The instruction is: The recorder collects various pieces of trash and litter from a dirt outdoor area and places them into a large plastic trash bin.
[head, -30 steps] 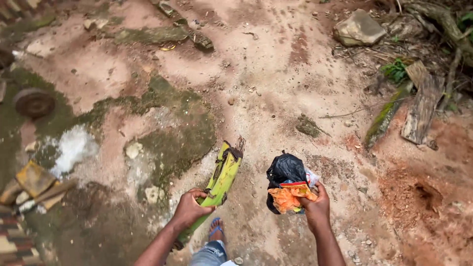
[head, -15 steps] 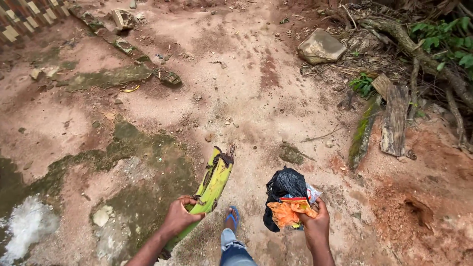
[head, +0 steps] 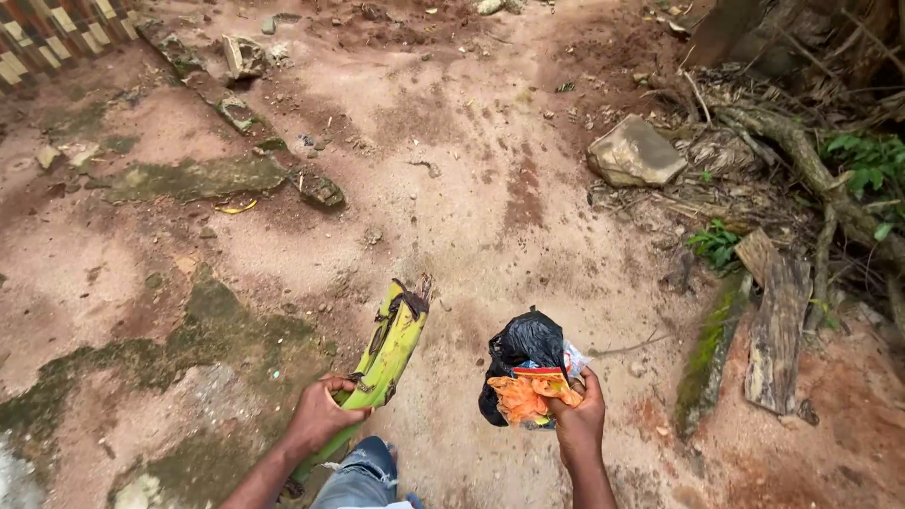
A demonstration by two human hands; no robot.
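My left hand (head: 319,417) grips a long green-yellow plantain stalk piece (head: 388,347) that points up and away, with a dark ragged end. My right hand (head: 577,420) holds a bunch of litter: a black plastic bag (head: 520,347) with orange plastic wrappers (head: 520,396) and a bit of white plastic. Both hands are low in the view, over reddish dirt ground. My knee in blue jeans (head: 360,479) shows between them.
A pale flat rock (head: 635,153) lies at upper right, beside roots and dry debris (head: 801,151). Weathered planks (head: 777,325) and a mossy board (head: 707,358) lie at right. Mossy concrete patches (head: 189,179) and rubble (head: 243,57) are at left. A patterned wall (head: 47,33) stands top left.
The view has moved forward over the ground; the rock and planks have shifted lower in the frame. My foot in a blue sandal is gone from view, my knee showing instead. Both hands keep their loads.
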